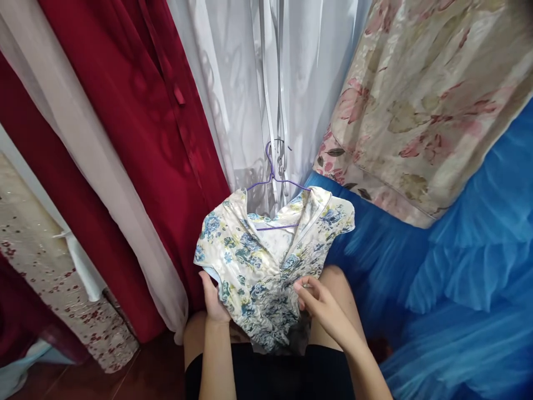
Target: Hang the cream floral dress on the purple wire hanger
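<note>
A short-sleeved, cream-coloured blouse (254,266) with a blue and yellow flower print hangs on a thin purple hanger (272,178). It has a V neckline, and its lower part is gathered and darker, reaching down between the knees. My left hand (216,300) holds the blouse at its left side below the sleeve, thumb in sight and the other fingers hidden behind the cloth. Over the blouse's front, right of the neckline's point, my right hand (314,297) has its thumb and forefinger pinched together. Whatever lies between those fingertips is too small to make out.
Behind the hanger hangs white fabric (233,66) with thin dangling ribbons. Long red cloth (125,83) and pale cloth hang to the left. To the right are a beige floral garment (416,111) and ruffled blue tulle (458,266). Reddish floor (145,366) shows lower left.
</note>
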Available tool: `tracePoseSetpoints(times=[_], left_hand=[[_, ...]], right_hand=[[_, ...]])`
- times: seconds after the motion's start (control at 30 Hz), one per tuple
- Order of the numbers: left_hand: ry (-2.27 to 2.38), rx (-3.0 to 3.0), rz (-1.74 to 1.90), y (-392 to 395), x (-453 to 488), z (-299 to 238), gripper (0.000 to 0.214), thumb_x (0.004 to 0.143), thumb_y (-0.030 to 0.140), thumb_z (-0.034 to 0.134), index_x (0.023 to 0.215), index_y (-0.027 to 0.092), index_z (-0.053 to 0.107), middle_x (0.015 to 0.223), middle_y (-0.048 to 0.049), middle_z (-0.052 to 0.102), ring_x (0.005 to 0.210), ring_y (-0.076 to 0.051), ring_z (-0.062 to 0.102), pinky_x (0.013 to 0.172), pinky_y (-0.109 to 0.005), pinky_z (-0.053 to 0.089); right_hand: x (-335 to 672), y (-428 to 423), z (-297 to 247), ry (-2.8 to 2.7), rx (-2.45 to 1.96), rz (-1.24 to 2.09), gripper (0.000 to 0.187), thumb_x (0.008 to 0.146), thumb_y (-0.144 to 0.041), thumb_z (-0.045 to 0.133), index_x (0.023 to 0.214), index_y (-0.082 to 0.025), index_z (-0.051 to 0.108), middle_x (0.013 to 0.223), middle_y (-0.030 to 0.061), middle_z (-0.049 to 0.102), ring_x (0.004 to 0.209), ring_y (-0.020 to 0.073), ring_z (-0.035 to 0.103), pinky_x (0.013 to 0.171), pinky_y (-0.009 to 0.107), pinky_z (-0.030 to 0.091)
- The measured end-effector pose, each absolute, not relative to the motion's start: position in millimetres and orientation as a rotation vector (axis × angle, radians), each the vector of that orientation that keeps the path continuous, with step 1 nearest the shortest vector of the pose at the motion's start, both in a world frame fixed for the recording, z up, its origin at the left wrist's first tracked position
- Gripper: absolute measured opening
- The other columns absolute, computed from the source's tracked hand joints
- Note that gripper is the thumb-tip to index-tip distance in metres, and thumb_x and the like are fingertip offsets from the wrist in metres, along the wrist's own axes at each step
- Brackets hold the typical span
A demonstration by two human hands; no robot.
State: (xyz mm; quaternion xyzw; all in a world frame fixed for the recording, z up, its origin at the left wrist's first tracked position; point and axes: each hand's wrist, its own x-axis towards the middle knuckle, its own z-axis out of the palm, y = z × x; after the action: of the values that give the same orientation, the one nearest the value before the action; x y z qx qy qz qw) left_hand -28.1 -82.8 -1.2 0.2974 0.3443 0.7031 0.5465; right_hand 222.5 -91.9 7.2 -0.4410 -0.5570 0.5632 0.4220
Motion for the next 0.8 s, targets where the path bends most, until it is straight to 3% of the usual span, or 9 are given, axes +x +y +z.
tracePoseSetpoints(times=[0.07,0.17,0.23,0.4,0.57,0.8], left_hand=[[0.911,0.669,1.636,-86,-28,-4,0.082,0.076,0.080,0.062,0.135,0.024,0.061,0.133,-0.0124,0.067,0.129,-0.033,0.059,0.106,-0.046,0.051],[1.082,0.718,1.555,-91,-20,3,0.084,0.069,0.046,0.087,0.143,0.023,0.054,0.131,-0.0112,0.069,0.129,-0.032,0.061,0.109,-0.043,0.049],[1.089,0.823,1.562,-95,-13,12,0.086,0.072,0.034,0.087,0.148,0.023,0.048,0.135,-0.0118,0.067,0.129,-0.031,0.060,0.112,-0.043,0.047],[1.111,1.006,1.607,-99,-10,25,0.086,0.076,0.034,0.084,0.151,0.022,0.044,0.139,-0.0125,0.063,0.134,-0.030,0.057,0.116,-0.042,0.043],[1.127,1.093,1.560,-101,-11,27,0.082,0.078,0.036,0.082,0.151,0.021,0.046,0.138,-0.0126,0.064,0.137,-0.031,0.053,0.117,-0.043,0.041],[1.293,1.254,1.577,-104,-6,30,0.065,0.079,0.036,0.080,0.138,0.019,0.058,0.131,-0.0101,0.068,0.139,-0.029,0.051,0.120,-0.040,0.036]], right_hand=[[209,-81,6,-1.471,-1.137,1.352,0.039,0.090,-0.056,0.063,0.104,-0.020,0.058,0.065,-0.0023,0.058,0.059,0.0159,0.050,0.056,0.026,0.034],[190,-65,7,-1.495,-1.104,1.279,0.037,0.089,-0.055,0.063,0.090,-0.018,0.059,0.060,-0.0019,0.057,0.057,0.0152,0.049,0.056,0.027,0.033],[182,-61,8,-1.431,-1.061,1.284,0.039,0.088,-0.055,0.064,0.076,-0.019,0.056,0.056,-0.0023,0.054,0.052,0.0128,0.044,0.054,0.027,0.031],[181,-68,7,-1.242,-1.032,1.398,0.039,0.083,-0.052,0.067,0.066,-0.020,0.052,0.051,-0.0027,0.052,0.045,0.0094,0.036,0.049,0.025,0.025],[173,-71,7,-1.277,-1.084,1.366,0.036,0.079,-0.052,0.069,0.074,-0.018,0.059,0.053,-0.0007,0.057,0.047,0.0113,0.042,0.050,0.025,0.030],[188,-77,12,-1.266,-1.072,1.265,0.030,0.080,-0.034,0.061,0.055,-0.020,0.051,0.050,-0.0013,0.051,0.050,0.0122,0.044,0.053,0.026,0.032]])
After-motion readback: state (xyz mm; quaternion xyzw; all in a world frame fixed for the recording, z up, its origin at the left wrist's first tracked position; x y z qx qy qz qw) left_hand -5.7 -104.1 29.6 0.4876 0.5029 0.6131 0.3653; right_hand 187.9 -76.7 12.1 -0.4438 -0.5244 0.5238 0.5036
